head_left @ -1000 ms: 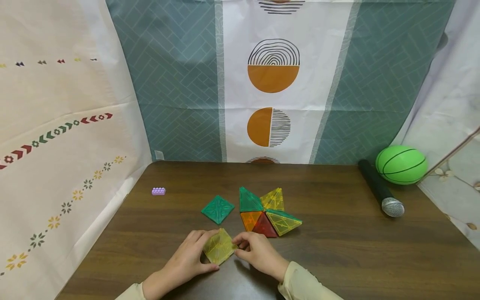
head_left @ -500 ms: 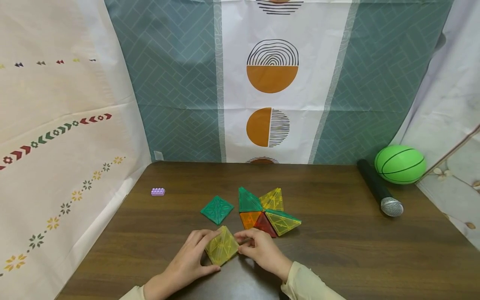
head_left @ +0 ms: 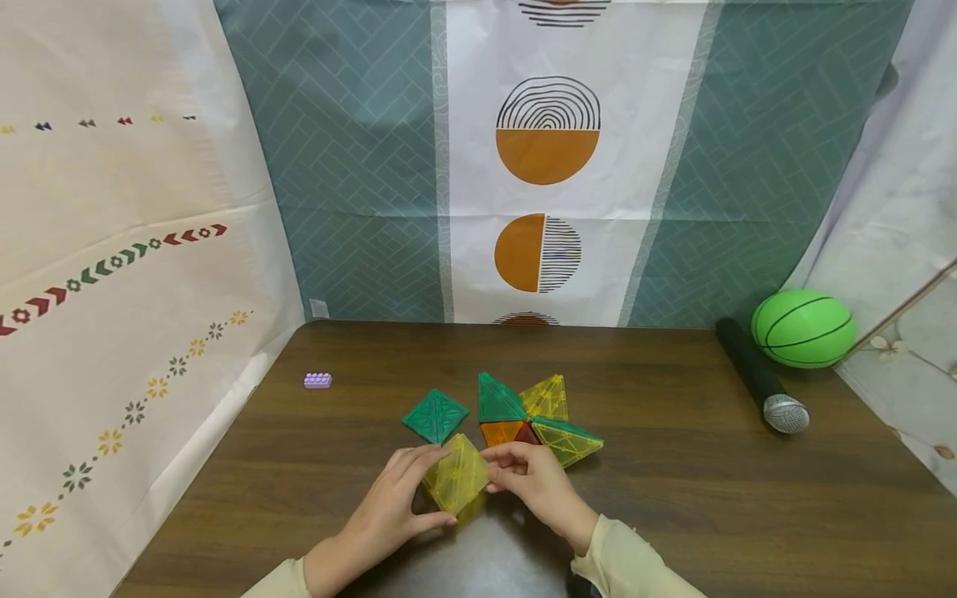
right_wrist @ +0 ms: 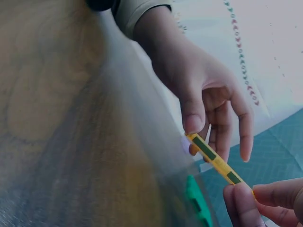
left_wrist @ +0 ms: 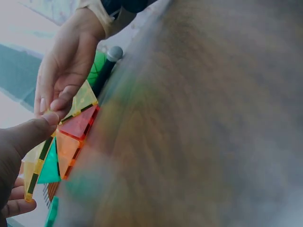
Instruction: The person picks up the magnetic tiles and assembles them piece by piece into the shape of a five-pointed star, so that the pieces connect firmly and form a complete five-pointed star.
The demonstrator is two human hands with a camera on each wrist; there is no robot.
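Observation:
A yellow translucent magnetic tile (head_left: 458, 475), diamond-like in outline, is held above the table. My left hand (head_left: 407, 498) grips its left side, thumb on the near corner and fingers at the far edge. At the right corner my right hand (head_left: 538, 486) pinches it between thumb and fingers. The right wrist view shows the tile's thin edge (right_wrist: 218, 163) spanning both hands. Just beyond lies a fan of triangular tiles: green (head_left: 499, 399), yellow (head_left: 549, 399), orange (head_left: 499, 432), a red one (head_left: 527, 433) partly hidden by my right hand, and a yellow-green pair (head_left: 568, 442).
A green diamond of tiles (head_left: 436, 415) lies flat left of the fan. Farther left sits a small purple brick (head_left: 317, 380). A black microphone (head_left: 763, 378) and a green ball (head_left: 803, 328) are at the right of the wooden table (head_left: 710, 515).
Both hands have moved away from me and slightly right with the yellow tile, which has risen off the table. My right hand now covers much of the red tile.

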